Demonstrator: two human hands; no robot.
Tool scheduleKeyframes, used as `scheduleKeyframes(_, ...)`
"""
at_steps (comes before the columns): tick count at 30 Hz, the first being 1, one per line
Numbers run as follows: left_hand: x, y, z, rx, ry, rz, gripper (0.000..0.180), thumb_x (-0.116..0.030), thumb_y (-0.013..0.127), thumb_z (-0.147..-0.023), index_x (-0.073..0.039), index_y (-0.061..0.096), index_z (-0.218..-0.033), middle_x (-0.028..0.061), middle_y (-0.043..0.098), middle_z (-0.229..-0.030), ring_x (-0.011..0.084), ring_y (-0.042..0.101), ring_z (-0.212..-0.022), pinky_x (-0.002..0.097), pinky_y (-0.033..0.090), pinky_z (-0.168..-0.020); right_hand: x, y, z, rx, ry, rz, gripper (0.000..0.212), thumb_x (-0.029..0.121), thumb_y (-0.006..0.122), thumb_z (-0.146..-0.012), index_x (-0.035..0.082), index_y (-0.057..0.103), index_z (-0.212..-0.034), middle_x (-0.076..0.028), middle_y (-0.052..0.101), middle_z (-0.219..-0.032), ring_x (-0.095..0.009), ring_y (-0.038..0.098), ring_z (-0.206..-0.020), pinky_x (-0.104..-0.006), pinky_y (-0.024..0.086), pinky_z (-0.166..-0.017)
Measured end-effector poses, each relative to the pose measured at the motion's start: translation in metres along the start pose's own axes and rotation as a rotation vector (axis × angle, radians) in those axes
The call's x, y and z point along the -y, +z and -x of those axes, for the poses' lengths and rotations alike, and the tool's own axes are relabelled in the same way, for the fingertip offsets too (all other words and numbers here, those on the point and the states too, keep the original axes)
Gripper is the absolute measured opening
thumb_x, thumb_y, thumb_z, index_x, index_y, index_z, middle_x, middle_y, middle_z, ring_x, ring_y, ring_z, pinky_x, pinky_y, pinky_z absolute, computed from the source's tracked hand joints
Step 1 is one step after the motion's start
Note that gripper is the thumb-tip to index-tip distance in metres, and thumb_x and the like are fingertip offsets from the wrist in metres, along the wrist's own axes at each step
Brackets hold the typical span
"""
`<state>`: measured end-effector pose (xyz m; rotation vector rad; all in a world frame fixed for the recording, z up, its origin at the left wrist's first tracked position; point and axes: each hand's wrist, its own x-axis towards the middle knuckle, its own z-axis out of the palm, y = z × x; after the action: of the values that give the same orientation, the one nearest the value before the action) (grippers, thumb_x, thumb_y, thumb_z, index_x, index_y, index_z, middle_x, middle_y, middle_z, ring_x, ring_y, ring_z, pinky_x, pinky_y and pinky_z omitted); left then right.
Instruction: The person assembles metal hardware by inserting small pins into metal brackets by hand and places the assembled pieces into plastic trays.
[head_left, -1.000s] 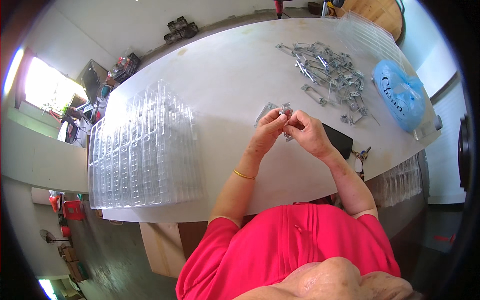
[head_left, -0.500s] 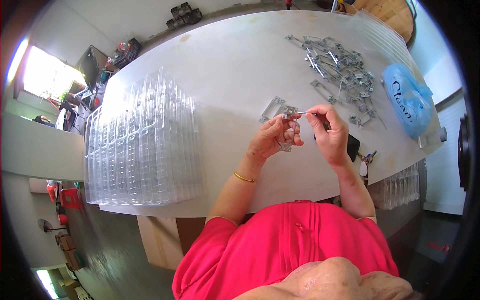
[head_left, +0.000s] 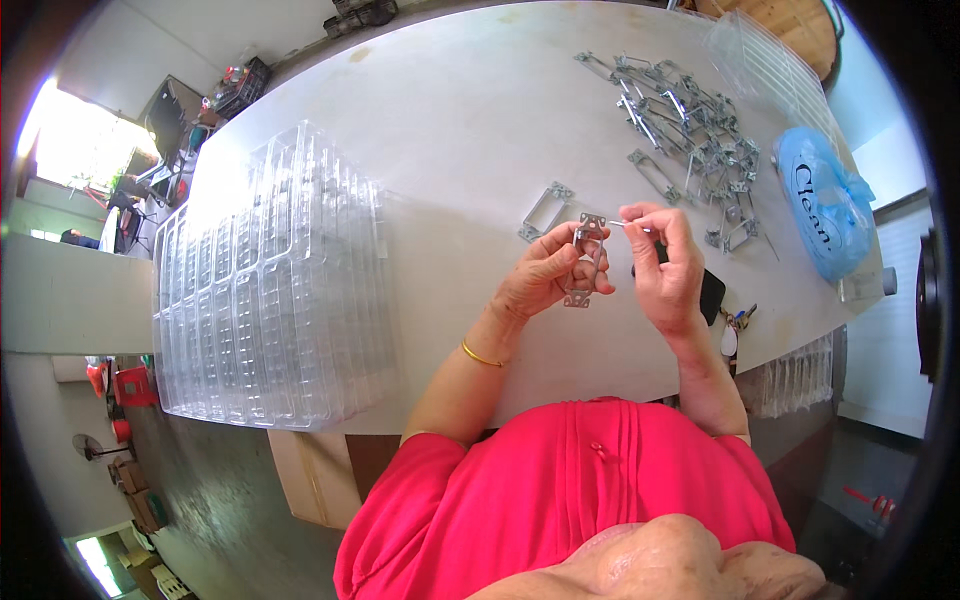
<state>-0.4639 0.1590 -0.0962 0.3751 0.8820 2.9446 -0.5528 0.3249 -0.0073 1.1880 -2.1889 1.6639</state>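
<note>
Above the white table, my left hand (head_left: 535, 280) grips a small silver metal bracket (head_left: 592, 222) with flat, holed end plates, held roughly upright. My right hand (head_left: 668, 275) is closed in a pinch on a thin metal rod (head_left: 622, 224). The rod's tip points left, close to the bracket's upper plate; whether they touch is hard to make out. Just beyond my left hand lies a similar rectangular metal bracket (head_left: 559, 190), flat on the table. Farther off to the right is a tangled heap of such brackets (head_left: 690, 125).
Tall stacked clear plastic trays (head_left: 270, 290) occupy the table's left side. At the right are a blue plastic bag (head_left: 820, 205) and a clear bottle (head_left: 868, 285). A dark phone-like object (head_left: 711, 296) and keys (head_left: 738, 318) lie beside my right hand.
The bracket in my left hand has turned, showing its upper plate more squarely. My right hand has drawn the rod slightly away to the right. The whole view has shifted a little.
</note>
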Motion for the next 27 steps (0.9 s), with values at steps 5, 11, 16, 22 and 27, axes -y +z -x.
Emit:
scheduleKeyframes(5, 0.001, -0.001, 0.002, -0.026, -0.025, -0.040, 0.059, -0.036, 0.057, -0.104, 0.001, 0.039, -0.147, 0.0153, 0.063, -0.114, 0.0287, 0.072, -0.096, 0.0459, 0.060, -0.090, 0.005, -0.008, 0.000, -0.006, 0.117, -0.144, 0.010, 0.005, 0.062, -0.101, 0.002, 0.052, -0.098, -0.012, 0.071, -0.099, -0.012, 0.066, -0.077, -0.0274, 0.053, -0.069)
scheduleKeyframes(11, 0.000, 0.003, 0.003, -0.015, -0.024, -0.082, 0.049, -0.032, 0.060, -0.104, 0.001, 0.045, -0.138, 0.0181, 0.065, -0.111, 0.0297, 0.073, -0.092, 0.0473, 0.060, -0.088, 0.009, -0.015, 0.004, 0.097, 0.183, -0.066, 0.010, 0.005, 0.063, -0.100, 0.002, 0.054, -0.105, -0.010, 0.070, -0.096, -0.012, 0.066, -0.078, -0.0285, 0.053, -0.071)
scheduleKeyframes(16, -0.014, 0.027, 0.000, -0.082, -0.180, -0.496, 0.044, -0.026, 0.063, -0.103, 0.000, 0.049, -0.134, 0.0178, 0.070, -0.102, 0.0275, 0.073, -0.090, 0.0423, 0.059, -0.083, 0.000, -0.022, 0.004, 0.438, 0.418, -0.113, 0.008, 0.006, 0.061, -0.099, 0.000, 0.059, -0.104, -0.007, 0.065, -0.082, -0.013, 0.061, -0.075, -0.0294, 0.050, -0.069)
scheduleKeyframes(22, -0.041, 0.045, -0.005, -0.360, -0.168, -0.946, 0.040, -0.028, 0.064, -0.103, 0.004, 0.057, -0.125, 0.0120, 0.071, -0.100, 0.0190, 0.071, -0.087, 0.0332, 0.058, -0.080, -0.015, -0.024, 0.006, 0.476, 0.563, -0.129, 0.009, 0.008, 0.061, -0.097, 0.000, 0.059, -0.098, -0.009, 0.062, -0.077, -0.016, 0.055, -0.068, -0.0305, 0.045, -0.065)
scheduleKeyframes(27, -0.038, 0.011, -0.041, -0.700, 0.239, -1.829, 0.027, -0.023, 0.073, -0.088, -0.002, 0.068, -0.105, 0.0185, 0.067, -0.101, 0.0350, 0.067, -0.093, 0.0439, 0.055, -0.081, -0.021, -0.011, 0.009, 0.672, 0.473, 0.187, 0.019, 0.017, 0.064, -0.094, 0.000, 0.062, -0.101, -0.019, 0.069, -0.084, -0.037, 0.067, -0.077, -0.0443, 0.050, -0.071)
